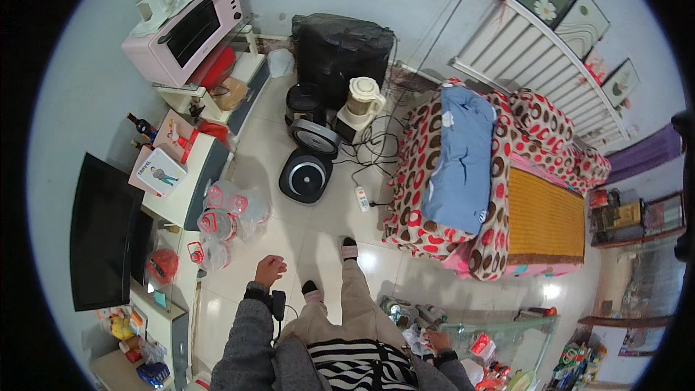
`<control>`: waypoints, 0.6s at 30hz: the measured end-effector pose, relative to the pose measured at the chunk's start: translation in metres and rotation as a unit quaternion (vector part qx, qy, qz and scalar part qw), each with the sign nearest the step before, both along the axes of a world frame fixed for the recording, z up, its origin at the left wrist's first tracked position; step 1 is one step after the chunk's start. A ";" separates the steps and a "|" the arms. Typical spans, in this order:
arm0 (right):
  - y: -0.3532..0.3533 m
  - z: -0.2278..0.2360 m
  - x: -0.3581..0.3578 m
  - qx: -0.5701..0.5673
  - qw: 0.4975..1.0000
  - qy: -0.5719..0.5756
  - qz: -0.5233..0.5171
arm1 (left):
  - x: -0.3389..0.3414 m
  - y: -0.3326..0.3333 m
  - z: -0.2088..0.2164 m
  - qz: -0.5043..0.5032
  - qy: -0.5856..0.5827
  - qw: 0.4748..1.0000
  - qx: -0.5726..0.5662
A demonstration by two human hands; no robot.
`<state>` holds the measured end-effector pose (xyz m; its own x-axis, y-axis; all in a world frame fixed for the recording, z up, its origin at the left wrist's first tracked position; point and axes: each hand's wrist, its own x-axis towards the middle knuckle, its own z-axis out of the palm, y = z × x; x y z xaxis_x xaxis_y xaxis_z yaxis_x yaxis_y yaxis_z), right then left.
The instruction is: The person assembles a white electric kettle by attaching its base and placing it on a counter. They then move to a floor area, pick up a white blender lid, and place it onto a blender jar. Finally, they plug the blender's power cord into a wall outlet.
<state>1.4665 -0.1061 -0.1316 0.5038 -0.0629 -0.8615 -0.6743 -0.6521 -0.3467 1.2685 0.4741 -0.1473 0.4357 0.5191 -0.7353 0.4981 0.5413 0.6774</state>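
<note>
My left hand (pixel 270 269) hangs in the air over the tiled floor, its fingers loosely bent and partly apart, with nothing visible in it. Nearest to it are several large clear plastic bottles (pixel 217 224) with red handles, standing on the floor beside the cabinet. On the other side of my body, my right hand (pixel 437 342) is closed at the edge of a crumpled white cloth or tissue (pixel 415 340); the fingers are small in view. Below and around that hand is a glass-topped table (pixel 507 340) bearing packets and other items.
Ahead stand a black rice cooker (pixel 305 105), a cream blender (pixel 362 99) and a round black appliance (pixel 305 176). Cords run to a white power strip (pixel 363 198). To the right is a sofa (pixel 413 152) with a spotted cover; on the left, a television (pixel 105 239) and a pink oven (pixel 184 29).
</note>
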 end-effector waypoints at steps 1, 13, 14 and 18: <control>0.008 -0.016 0.020 -0.028 0.959 -0.120 0.254 | 0.003 0.001 -0.004 0.006 0.001 1.000 -0.008; 0.286 -0.042 0.342 0.053 0.864 -0.336 0.372 | 0.018 0.063 0.033 0.101 0.125 0.986 -0.054; 0.304 -0.036 0.351 0.063 0.890 -0.307 0.332 | 0.019 0.069 0.029 0.114 0.126 0.983 -0.065; 0.349 -0.028 0.362 0.048 0.905 -0.336 0.255 | 0.050 0.098 0.009 0.111 0.120 0.981 -0.107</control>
<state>1.8289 0.2434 -0.1593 0.8591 0.3843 -0.3380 0.0905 -0.7641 -0.6388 1.3186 0.5716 -0.1381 0.1302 0.4047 -0.9051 0.4834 0.7711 0.4143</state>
